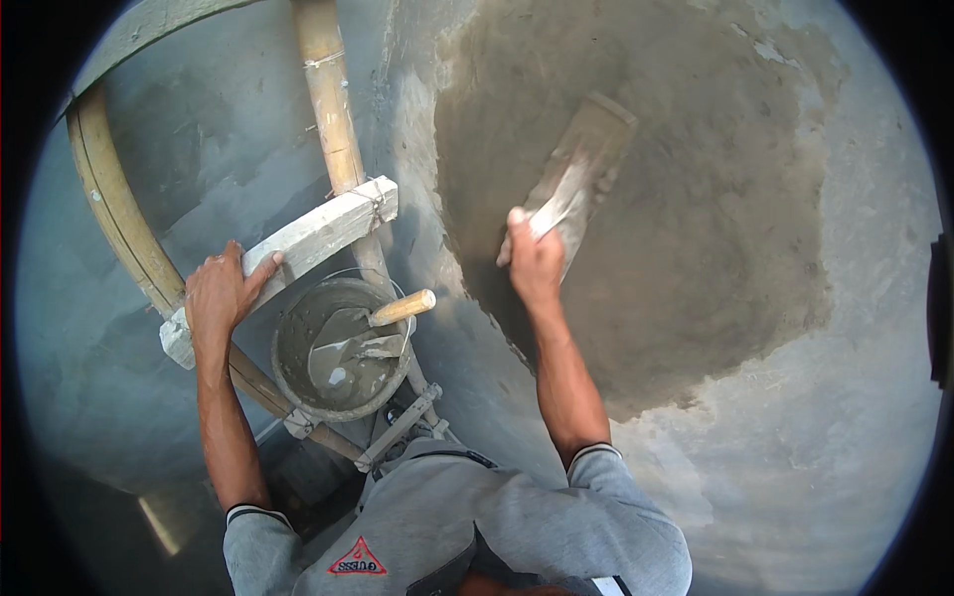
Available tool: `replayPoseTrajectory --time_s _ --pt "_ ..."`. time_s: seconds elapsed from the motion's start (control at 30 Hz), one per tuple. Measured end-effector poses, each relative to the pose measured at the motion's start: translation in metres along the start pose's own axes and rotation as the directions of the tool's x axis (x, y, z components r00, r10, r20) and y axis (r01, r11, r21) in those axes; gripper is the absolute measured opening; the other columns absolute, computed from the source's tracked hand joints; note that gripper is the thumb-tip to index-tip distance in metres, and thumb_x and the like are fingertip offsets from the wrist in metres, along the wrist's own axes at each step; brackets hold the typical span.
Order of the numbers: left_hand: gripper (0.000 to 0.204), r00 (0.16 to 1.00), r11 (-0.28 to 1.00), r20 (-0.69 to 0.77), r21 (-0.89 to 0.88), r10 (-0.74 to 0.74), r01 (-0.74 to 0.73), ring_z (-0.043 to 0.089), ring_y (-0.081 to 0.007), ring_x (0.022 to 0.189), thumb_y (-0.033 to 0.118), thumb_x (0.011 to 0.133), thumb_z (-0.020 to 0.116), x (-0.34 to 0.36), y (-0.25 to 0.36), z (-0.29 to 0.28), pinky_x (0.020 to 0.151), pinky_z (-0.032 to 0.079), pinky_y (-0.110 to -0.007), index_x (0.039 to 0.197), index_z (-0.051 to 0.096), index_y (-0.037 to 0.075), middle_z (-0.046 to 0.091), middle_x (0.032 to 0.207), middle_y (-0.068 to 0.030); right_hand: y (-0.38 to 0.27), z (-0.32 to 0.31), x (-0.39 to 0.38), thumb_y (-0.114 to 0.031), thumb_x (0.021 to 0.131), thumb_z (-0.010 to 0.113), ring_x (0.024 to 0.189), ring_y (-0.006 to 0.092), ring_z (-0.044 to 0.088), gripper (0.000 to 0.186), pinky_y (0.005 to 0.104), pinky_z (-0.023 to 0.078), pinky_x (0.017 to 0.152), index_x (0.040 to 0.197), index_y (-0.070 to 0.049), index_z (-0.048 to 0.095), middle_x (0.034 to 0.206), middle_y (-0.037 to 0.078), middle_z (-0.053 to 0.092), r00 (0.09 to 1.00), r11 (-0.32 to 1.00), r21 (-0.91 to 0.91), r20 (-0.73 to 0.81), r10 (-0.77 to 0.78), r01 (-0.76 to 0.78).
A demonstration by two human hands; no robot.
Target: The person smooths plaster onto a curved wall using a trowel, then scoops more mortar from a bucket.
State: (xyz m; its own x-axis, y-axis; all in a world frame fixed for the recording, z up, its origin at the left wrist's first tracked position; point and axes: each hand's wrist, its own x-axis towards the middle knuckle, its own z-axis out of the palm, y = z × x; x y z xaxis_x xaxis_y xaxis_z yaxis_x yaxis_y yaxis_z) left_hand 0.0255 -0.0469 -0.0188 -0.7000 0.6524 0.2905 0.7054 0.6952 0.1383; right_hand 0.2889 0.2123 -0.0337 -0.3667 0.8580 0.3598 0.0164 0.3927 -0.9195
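My right hand (537,260) is closed round the handle of a long, mortar-smeared plastering float (592,147). The float lies slanted against a patch of damp brown plaster (696,228) on the wall. To the left, my left hand (221,293) grips a pale wooden rung (318,236) of a bamboo ladder, fingers over its far side and thumb along the top. Just below that rung hangs a bucket (285,368) with wet grey mortar inside. A trowel with a wooden handle (402,307) rests in the bucket, its handle leaning over the rim.
Two bamboo poles (333,99) form the ladder's sides, tied to the rungs with wire. A lower rung (399,429) shows beneath the bucket. Smooth grey wall (874,298) surrounds the damp patch. Deep shadow covers the lower left.
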Motion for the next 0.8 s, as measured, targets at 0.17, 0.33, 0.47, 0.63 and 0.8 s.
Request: replayPoseTrajectory --time_s 0.17,0.33,0.47,0.63,0.8 --pt "0.077 0.997 0.999 0.070 -0.045 0.018 -0.015 0.064 -0.0407 0.078 0.068 0.082 0.049 0.008 0.002 -0.008 0.071 0.049 -0.049 0.097 0.063 -0.006 0.064 0.075 -0.0271 -0.069 0.027 0.049 -0.029 0.095 0.055 0.047 0.0076 0.046 0.037 0.0256 0.038 0.044 0.067 -0.005 0.047 0.054 0.000 0.050 0.991 0.979 0.160 0.018 -0.132 0.127" --pt "0.077 0.999 0.999 0.009 -0.036 0.040 -0.040 0.065 -0.0401 0.076 0.068 0.083 0.048 0.006 0.012 -0.014 0.070 0.049 -0.049 0.094 0.062 -0.007 0.064 0.073 -0.0260 0.165 0.002 -0.070 -0.034 0.090 0.060 0.060 0.0181 0.053 0.042 0.0406 0.042 0.057 0.075 0.005 0.055 0.060 0.016 0.054 0.988 0.830 -0.556 0.106 0.115 -0.037" --pt "0.077 0.999 1.000 0.034 0.013 -0.015 0.014 0.065 -0.0393 0.075 0.069 0.083 0.047 0.003 0.002 -0.007 0.070 0.050 -0.048 0.092 0.062 -0.007 0.064 0.072 -0.0258 0.074 -0.002 -0.048 -0.029 0.092 0.058 0.055 0.0234 0.058 0.036 0.0392 0.043 0.053 0.079 0.005 0.056 0.058 0.012 0.057 0.994 0.940 -0.328 0.092 -0.065 0.092" --pt "0.078 0.999 1.000 0.037 -0.012 0.000 0.001 0.065 -0.0396 0.074 0.069 0.084 0.045 0.010 0.006 -0.007 0.069 0.050 -0.049 0.091 0.062 -0.006 0.064 0.072 -0.0256 -0.123 0.013 0.074 -0.029 0.096 0.053 0.045 0.0085 0.045 0.038 0.0258 0.038 0.042 0.065 -0.007 0.047 0.053 0.000 0.046 0.977 0.937 0.300 0.064 -0.205 0.177" --pt "0.070 0.999 0.996 -0.012 -0.075 0.042 -0.043 0.064 -0.0393 0.073 0.064 0.084 0.050 0.008 0.004 -0.011 0.068 0.048 -0.050 0.089 0.062 -0.005 0.064 0.070 -0.0247 0.026 0.061 0.077 -0.037 0.090 0.059 0.052 0.0317 0.054 0.047 0.0429 0.042 0.053 0.070 0.005 0.052 0.056 0.021 0.053 0.973 0.937 -0.281 0.155 -0.168 0.207"
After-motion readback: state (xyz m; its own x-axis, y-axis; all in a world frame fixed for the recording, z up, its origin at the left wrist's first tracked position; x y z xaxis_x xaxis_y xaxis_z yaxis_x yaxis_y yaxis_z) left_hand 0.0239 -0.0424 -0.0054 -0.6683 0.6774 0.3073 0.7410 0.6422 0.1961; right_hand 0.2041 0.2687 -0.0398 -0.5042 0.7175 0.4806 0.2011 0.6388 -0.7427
